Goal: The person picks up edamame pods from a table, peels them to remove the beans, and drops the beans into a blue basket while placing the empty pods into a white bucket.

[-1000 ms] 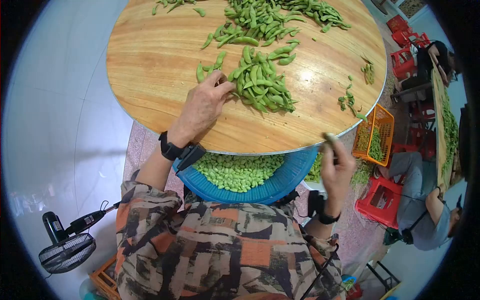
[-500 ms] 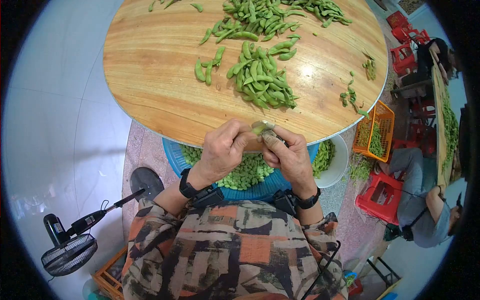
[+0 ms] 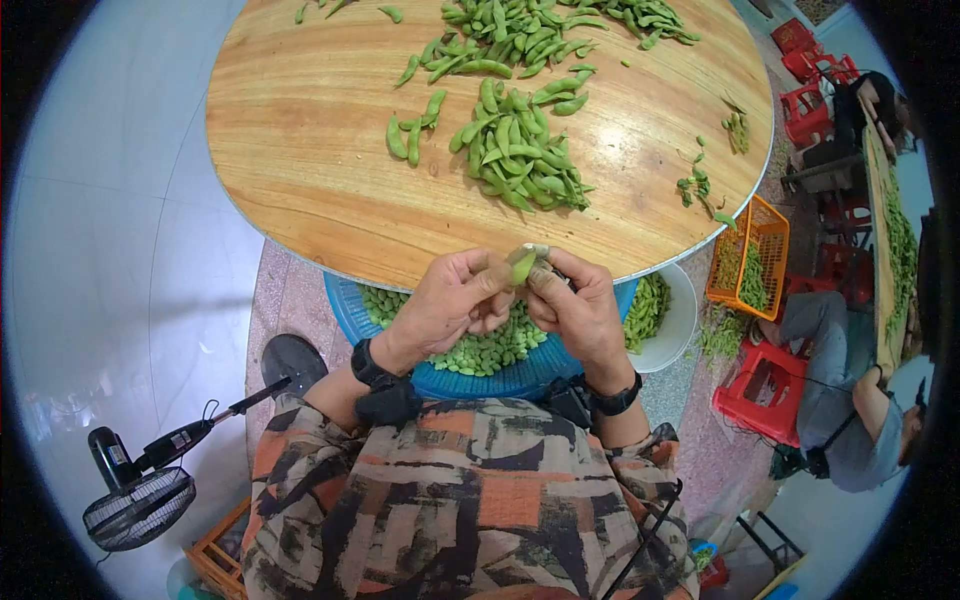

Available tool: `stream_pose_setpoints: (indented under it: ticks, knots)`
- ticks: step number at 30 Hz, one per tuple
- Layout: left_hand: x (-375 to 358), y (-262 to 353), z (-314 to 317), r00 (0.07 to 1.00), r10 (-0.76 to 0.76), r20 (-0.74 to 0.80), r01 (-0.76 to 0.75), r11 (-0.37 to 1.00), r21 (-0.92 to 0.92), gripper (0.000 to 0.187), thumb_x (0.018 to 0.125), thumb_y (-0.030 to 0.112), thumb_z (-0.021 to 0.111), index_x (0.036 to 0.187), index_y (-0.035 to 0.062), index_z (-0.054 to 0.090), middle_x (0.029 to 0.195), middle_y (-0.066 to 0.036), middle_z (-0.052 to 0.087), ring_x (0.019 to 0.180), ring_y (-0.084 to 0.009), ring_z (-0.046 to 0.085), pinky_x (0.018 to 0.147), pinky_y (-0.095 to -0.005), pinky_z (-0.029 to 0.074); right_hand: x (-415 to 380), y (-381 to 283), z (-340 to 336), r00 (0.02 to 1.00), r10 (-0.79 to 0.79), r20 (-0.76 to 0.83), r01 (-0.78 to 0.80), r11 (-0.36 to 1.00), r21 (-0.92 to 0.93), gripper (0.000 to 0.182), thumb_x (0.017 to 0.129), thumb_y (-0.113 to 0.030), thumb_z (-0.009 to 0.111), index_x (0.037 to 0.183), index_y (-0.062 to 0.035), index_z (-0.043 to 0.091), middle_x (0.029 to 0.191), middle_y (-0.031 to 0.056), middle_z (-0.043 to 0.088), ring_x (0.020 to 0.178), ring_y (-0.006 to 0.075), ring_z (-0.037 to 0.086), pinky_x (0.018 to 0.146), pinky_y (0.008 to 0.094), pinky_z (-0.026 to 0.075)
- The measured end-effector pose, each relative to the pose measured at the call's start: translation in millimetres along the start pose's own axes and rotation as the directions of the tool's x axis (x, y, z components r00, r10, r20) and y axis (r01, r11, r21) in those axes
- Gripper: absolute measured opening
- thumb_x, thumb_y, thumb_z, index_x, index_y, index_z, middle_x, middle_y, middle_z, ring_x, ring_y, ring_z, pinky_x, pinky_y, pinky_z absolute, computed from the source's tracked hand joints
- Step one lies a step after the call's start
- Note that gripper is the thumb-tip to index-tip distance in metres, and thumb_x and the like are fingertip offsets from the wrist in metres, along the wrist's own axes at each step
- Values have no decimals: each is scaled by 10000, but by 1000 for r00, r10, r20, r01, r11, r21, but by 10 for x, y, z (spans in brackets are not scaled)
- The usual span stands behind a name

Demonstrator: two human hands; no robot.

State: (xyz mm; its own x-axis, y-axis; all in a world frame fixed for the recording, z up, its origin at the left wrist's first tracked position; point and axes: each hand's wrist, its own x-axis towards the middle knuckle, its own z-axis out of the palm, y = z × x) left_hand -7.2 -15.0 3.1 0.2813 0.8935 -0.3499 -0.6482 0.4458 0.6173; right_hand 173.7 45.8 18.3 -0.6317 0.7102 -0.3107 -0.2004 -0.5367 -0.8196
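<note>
Near the table's front edge, my left hand and my right hand meet over a blue basket of shelled green beans. A green pod is pinched between the fingertips of my left hand and touches the right fingers. My right hand is closed round a small tool, mostly hidden by the fingers, with a pale end at the top. Beyond the hands, a pile of green pods lies on the round wooden table.
To the right stand a white bucket of pods and an orange crate. A red stool and a seated person are farther right. A black fan is at lower left, and more pods lie at the table's far side.
My left hand has turned and its fingers have shifted slightly lower. The pod between the hands now shows more clearly and stands more upright.
</note>
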Motion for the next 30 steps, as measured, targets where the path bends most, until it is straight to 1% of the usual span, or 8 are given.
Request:
stream_pose_setpoints:
  ticks: [2,4,10,11,13,16,20,30]
  knots:
    - [4,29,73,997,29,-75,-9,966,257,153,956,169,637,991,44,556,738,-57,597,638,-128,585,529,-240,430,-57,-2,46,997,-59,-52,51,987,-154,209,988,-90,541,1147,4,638,733,-29,558,529,25,432,465,194,337]
    - [35,25,192,880,470,-65,-273,613,741,188,919,158,674,1013,8,609,810,-51,652,660,-111,609,557,-241,467,-101,6,76,994,-54,-94,24,955,-296,197,961,-81,563,1113,7,652,749,-6,580,565,44,501,500,212,392]
    - [2,103,40,813,516,269,-372,104,922,211,938,118,631,1115,4,635,819,-51,654,691,-92,608,599,-250,487,-75,68,66,905,-425,18,318,648,-692,202,864,-1,618,1060,33,652,740,107,598,637,170,590,547,288,446]
    - [-11,119,53,813,517,269,-372,105,922,211,938,118,631,1115,4,635,819,-51,654,691,-92,608,599,-250,487,-65,88,78,905,-424,19,318,647,-693,202,864,-1,618,1060,33,652,740,107,598,637,170,590,547,288,446]
    - [-41,175,93,973,231,-18,-136,629,766,207,966,85,563,1134,-22,619,796,-29,620,679,-86,577,597,-246,479,-35,128,115,818,-573,43,382,486,-786,156,844,21,619,999,37,632,716,94,539,608,182,539,528,291,406]
    - [-13,60,86,966,231,-113,-121,796,593,242,973,69,507,1162,-43,609,784,-9,585,663,-74,530,589,-236,461,-46,201,224,750,-649,125,379,267,-886,217,799,77,623,1012,40,609,783,153,531,664,330,593,536,379,461]
    - [15,-62,152,908,394,-140,-201,705,680,303,986,79,452,1229,-36,593,736,14,529,609,-51,447,540,-197,371,-30,248,282,696,-688,205,446,191,-874,247,782,110,619,1022,64,585,815,176,512,655,332,582,537,393,465]
    - [29,-104,120,974,183,-135,-147,959,242,438,917,8,365,1319,-37,534,776,24,464,629,-58,374,550,-208,309,-47,229,228,714,-679,174,424,220,-878,259,781,107,620,1036,64,598,825,165,528,662,308,593,549,383,481]
